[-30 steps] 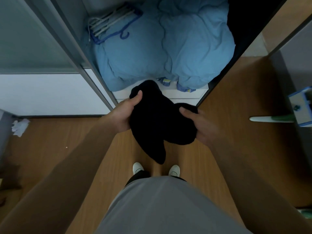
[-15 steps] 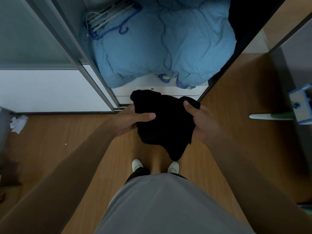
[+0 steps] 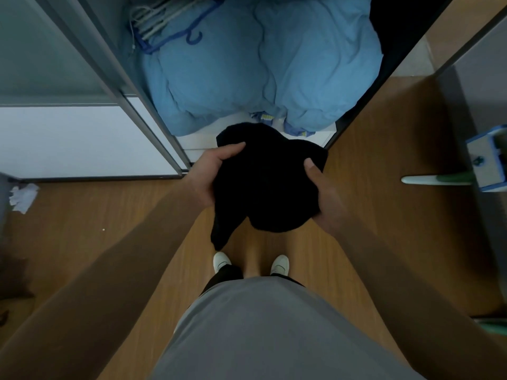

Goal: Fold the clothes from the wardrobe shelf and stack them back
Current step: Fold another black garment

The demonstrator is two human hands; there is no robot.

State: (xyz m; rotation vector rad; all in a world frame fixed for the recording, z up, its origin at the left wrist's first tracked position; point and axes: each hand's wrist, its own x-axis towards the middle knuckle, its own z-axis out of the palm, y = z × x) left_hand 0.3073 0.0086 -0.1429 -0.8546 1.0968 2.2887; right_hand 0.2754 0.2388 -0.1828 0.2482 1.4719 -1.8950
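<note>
A black garment (image 3: pixel 266 182) is bunched in the air in front of the open wardrobe, above the wooden floor. My left hand (image 3: pixel 211 174) grips its left side with the thumb on top. My right hand (image 3: pixel 326 196) grips its right side, thumb over the cloth. A loose end of the garment hangs down at the lower left, toward my shoes. Behind it, a light blue quilt (image 3: pixel 263 64) fills the wardrobe shelf (image 3: pixel 203 138), whose white front edge shows just below the quilt.
Blue and white hangers (image 3: pixel 170 26) lie on the quilt at the back left. The sliding door frame (image 3: pixel 131 97) runs along the left. A crumpled paper (image 3: pixel 23 197) lies on the floor at left. A blue-white box (image 3: pixel 488 163) and green-white handle (image 3: pixel 439 181) stick in from the right.
The garment has been gathered into a rounder bundle. My left thumb moved from across its front to its upper left edge. The hanging end shifted from the lower right to the lower left.
</note>
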